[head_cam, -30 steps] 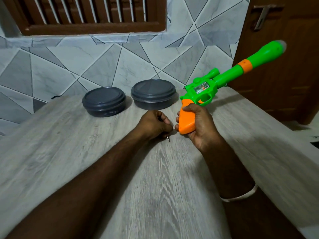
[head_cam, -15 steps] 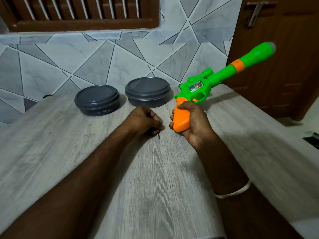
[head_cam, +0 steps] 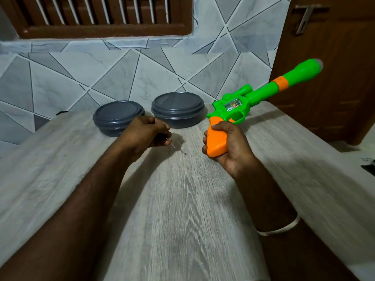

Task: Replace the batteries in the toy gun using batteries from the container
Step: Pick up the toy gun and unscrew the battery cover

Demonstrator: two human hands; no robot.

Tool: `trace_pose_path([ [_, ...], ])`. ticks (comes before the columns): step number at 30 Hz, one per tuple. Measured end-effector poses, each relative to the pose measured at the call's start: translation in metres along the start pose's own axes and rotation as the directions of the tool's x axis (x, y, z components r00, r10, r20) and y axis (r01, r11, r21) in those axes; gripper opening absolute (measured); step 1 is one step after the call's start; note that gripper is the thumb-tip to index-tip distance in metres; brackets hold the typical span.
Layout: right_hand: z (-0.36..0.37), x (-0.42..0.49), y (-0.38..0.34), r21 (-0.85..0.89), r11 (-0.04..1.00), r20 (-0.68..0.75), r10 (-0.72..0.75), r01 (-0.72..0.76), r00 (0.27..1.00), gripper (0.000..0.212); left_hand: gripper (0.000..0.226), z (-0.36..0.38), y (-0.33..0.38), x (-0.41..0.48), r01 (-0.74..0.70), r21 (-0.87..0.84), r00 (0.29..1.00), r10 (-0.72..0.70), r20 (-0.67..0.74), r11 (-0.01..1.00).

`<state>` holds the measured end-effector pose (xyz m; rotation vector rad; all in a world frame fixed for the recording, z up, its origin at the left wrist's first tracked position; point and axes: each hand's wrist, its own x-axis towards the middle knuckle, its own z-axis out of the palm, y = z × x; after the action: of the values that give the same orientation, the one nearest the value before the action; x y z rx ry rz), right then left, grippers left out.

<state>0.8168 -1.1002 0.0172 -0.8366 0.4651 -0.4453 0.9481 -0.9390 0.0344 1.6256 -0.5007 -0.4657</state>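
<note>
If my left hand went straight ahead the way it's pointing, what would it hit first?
Most likely the right-hand grey container. The left hand, pinching a thin metal tool, points along its forearm toward it. Depth is unclear, so it might instead reach the gap beside the left-hand container.

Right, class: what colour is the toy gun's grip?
The green plastic toy gun's grip is orange; head view.

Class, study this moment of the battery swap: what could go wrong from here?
1. The left hand pinches a thin metal tool whose tip pokes out; it could slip, jab or drop.
2. The right hand holds the toy gun by its orange grip alone, long barrel in the air; it may wobble.
3. Both grey containers are lidded while both hands are full.
</note>
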Motion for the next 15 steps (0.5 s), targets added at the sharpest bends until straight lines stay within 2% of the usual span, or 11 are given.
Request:
trace_pose_path([
  [4, 0.002, 0.001, 0.001, -0.012, 1.0, 0.015, 0.002, -0.001, 1.0, 0.008, 0.011, 0.0, -0.004, -0.003, -0.031, 0.084, 0.999, 0.028, 0.038, 0.996],
  [6, 0.002, 0.001, 0.001, -0.004, 1.0, 0.028, 0.01, -0.01, 1.0, 0.01, 0.012, 0.006, -0.008, -0.008, -0.111, 0.279, 0.993, 0.095, 0.067, 0.954],
  [7, 0.002, 0.001, 0.001, 0.007, 1.0, 0.032, 0.016, -0.016, 0.999, 0.012, 0.013, 0.011, -0.01, -0.011, -0.185, 0.445, 0.983, 0.167, 0.079, 0.876],
  [9, 0.002, 0.001, 0.001, 0.032, 0.999, 0.045, 0.025, -0.026, 0.999, 0.016, 0.018, 0.021, -0.012, -0.015, -0.311, 0.723, 0.942, 0.3, 0.149, 0.617],
  [11, 0.001, 0.002, 0.001, 0.038, 0.999, 0.055, 0.025, -0.027, 0.998, 0.017, 0.022, 0.032, -0.011, -0.017, -0.359, 0.828, 0.917, 0.326, 0.228, 0.431],
  [13, 0.001, 0.002, 0.001, 0.036, 0.999, 0.058, 0.028, -0.03, 0.998, 0.017, 0.025, 0.039, -0.009, -0.019, -0.36, 0.865, 0.926, 0.246, 0.285, 0.351],
  [15, 0.001, 0.002, 0.001, 0.038, 0.999, 0.063, 0.034, -0.037, 0.997, 0.018, 0.025, 0.042, -0.007, -0.021, -0.353, 0.878, 0.936, 0.133, 0.327, 0.324],
])
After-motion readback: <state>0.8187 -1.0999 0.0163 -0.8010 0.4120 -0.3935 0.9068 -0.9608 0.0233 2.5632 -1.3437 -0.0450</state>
